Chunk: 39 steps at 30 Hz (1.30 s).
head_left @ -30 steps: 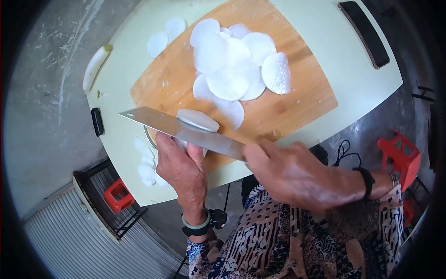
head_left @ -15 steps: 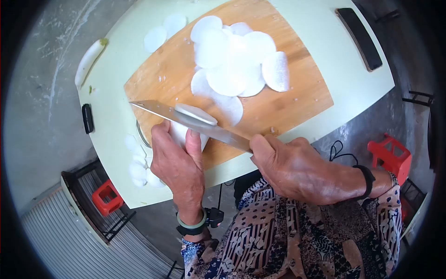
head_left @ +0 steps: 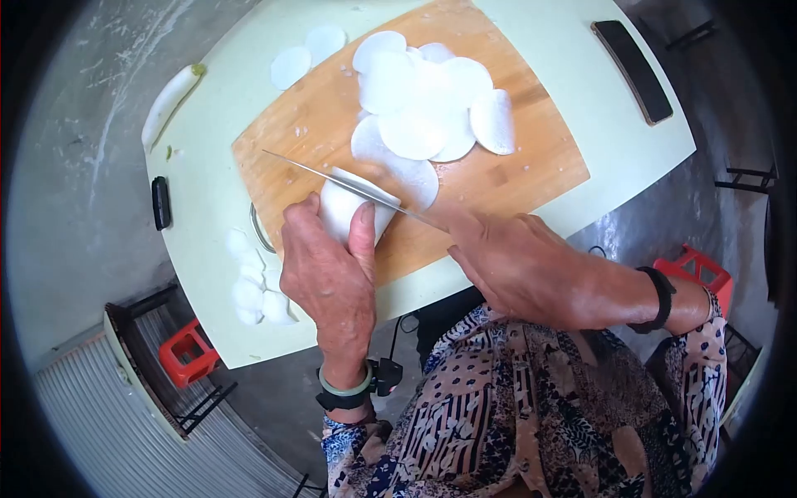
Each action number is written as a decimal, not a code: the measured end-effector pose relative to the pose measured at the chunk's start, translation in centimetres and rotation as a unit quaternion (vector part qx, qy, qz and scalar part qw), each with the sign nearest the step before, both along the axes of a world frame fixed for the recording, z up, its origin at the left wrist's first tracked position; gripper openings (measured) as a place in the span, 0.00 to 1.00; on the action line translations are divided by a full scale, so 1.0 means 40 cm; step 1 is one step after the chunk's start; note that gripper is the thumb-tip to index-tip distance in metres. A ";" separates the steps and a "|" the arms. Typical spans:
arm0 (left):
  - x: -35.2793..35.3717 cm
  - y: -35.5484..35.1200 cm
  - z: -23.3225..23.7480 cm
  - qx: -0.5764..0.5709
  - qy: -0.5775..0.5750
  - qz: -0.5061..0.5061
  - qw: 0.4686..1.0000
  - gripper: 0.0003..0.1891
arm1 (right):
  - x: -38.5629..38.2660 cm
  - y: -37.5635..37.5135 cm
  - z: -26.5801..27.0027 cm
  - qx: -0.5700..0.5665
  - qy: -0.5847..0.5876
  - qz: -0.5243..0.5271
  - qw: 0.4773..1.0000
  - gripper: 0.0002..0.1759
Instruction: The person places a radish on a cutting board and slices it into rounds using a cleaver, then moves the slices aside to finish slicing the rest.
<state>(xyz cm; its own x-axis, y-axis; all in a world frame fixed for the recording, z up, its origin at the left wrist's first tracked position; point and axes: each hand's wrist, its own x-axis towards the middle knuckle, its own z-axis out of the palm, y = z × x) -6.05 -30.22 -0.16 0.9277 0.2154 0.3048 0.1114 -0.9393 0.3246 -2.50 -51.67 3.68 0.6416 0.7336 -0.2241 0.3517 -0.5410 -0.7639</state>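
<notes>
Pins the radish [head_left: 349, 212] at frame centre with the left hand [head_left: 328, 278], grip clamped over its near end, low on the left of the board [head_left: 515, 178]. Holds the knife [head_left: 332, 176] in the right hand [head_left: 523, 266], grip closed round the handle, blade across the radish's far end, tip toward upper left. Leaves slices [head_left: 415, 91] piled at upper centre, others loose on the desk [head_left: 581, 91] at lower left.

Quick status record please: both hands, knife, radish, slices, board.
left hand: grips radish piece from above
right hand: holds knife, blade edge-down across the radish's far end
cutting board: wooden, lying on pale table
cut slices: overlapping pile at the board's far side
loose slices: on the table beside the left hand
radish end: at the table's far-left edge
</notes>
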 end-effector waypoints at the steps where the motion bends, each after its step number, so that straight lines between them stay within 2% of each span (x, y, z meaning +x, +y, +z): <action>1: -0.002 0.000 0.002 -0.008 0.012 0.000 1.000 0.24 | -0.007 0.002 -0.001 -0.021 -0.007 -0.003 1.000 0.24; 2: 0.000 0.001 0.001 -0.010 0.015 0.003 1.000 0.24 | -0.005 0.003 -0.003 -0.023 -0.005 0.000 1.000 0.24; 4: 0.005 0.003 0.001 -0.024 0.026 0.000 0.999 0.25 | 0.003 0.006 -0.007 0.025 -0.138 0.026 0.990 0.23; 5: -0.001 0.002 0.000 -0.021 0.029 0.001 0.999 0.25 | 0.010 0.015 -0.016 0.028 -0.135 0.026 0.990 0.23; 7: -0.003 -0.016 -0.007 0.023 -0.010 -0.016 1.000 0.25 | 0.050 0.041 -0.053 0.191 -0.198 0.048 0.960 0.23; 8: -0.005 -0.021 -0.010 0.028 -0.014 -0.019 0.999 0.25 | 0.073 0.062 -0.076 0.219 -0.180 0.044 0.958 0.23; 10: -0.009 -0.025 -0.016 0.034 -0.037 -0.024 0.998 0.25 | 0.088 0.068 -0.068 0.126 -0.211 0.071 0.967 0.22; 14: 0.000 0.008 -0.026 0.004 -0.036 -0.019 0.999 0.25 | 0.063 0.036 -0.048 0.116 -0.201 0.054 0.971 0.17; 16: 0.004 0.023 -0.023 0.001 -0.026 -0.011 1.000 0.25 | 0.063 0.019 -0.014 -0.006 -0.013 0.010 1.000 0.13; 17: 0.006 0.028 -0.019 -0.005 -0.012 -0.007 1.000 0.24 | 0.057 0.002 -0.003 -0.013 -0.008 -0.008 1.000 0.12; 18: 0.005 0.031 -0.012 -0.002 -0.014 -0.005 1.000 0.24 | 0.047 -0.009 -0.016 -0.011 -0.010 -0.006 1.000 0.12; 20: 0.006 0.027 0.003 0.027 0.025 -0.006 0.999 0.24 | 0.026 -0.030 -0.049 0.018 -0.144 -0.061 0.987 0.12; 24: -0.005 0.012 0.011 -0.045 0.036 0.011 0.998 0.23 | -0.016 -0.064 -0.020 0.049 -0.114 -0.085 0.989 0.12; 26: -0.012 0.011 -0.003 -0.014 -0.009 -0.018 1.000 0.25 | -0.052 -0.079 0.016 0.012 -0.008 -0.082 0.997 0.13; 28: -0.014 0.016 -0.009 -0.005 -0.012 -0.014 1.000 0.26 | -0.080 -0.077 0.023 0.030 -0.006 -0.073 0.997 0.13; 30: -0.018 0.017 -0.015 0.001 -0.013 -0.016 1.000 0.26 | -0.096 -0.078 0.020 0.093 -0.076 -0.033 0.992 0.11; 34: -0.022 0.022 -0.020 -0.007 0.008 0.012 1.000 0.26 | -0.115 -0.084 0.007 0.063 -0.139 0.001 0.988 0.12; 37: -0.024 0.025 -0.023 0.006 0.010 0.019 1.000 0.25 | -0.123 -0.086 0.005 0.046 -0.076 -0.020 0.996 0.11; 39: -0.025 0.021 -0.025 0.005 0.010 0.018 1.000 0.24 | -0.121 -0.086 -0.006 0.054 -0.097 -0.011 0.994 0.13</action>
